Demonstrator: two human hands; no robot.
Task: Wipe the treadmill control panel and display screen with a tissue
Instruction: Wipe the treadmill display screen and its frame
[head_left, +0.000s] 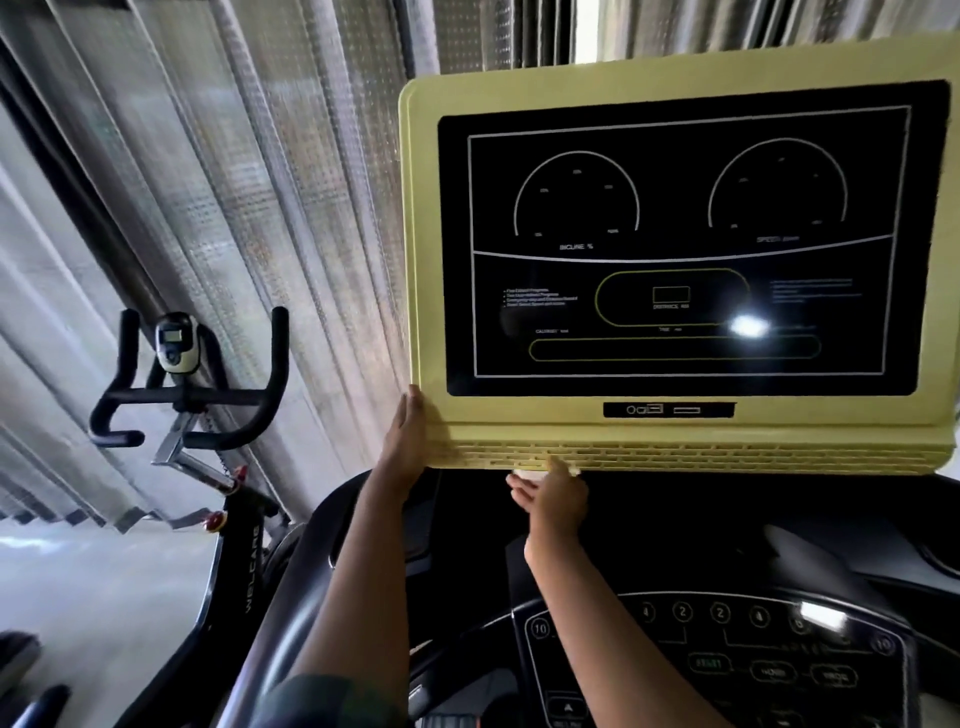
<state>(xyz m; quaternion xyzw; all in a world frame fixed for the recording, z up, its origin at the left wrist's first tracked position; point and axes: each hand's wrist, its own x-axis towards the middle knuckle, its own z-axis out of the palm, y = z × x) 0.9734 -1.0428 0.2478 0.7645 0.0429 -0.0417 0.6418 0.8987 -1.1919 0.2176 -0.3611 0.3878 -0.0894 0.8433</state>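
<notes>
The treadmill's display unit has a yellow housing (675, 441) around a black display screen (675, 249) with two dial outlines. My left hand (408, 441) grips the housing's lower left corner. My right hand (553, 499) presses a white tissue (524, 472) up against the vented bottom edge of the housing; only a sliver of the tissue shows above my fingers. Below lies the black control panel (727, 654) with round number buttons and oval keys.
An exercise bike (192, 395) with black handlebars stands to the left. Grey pleated curtains (234, 182) hang behind. The treadmill's black left handrail (291, 597) runs under my left arm. Grey floor (104, 582) shows at lower left.
</notes>
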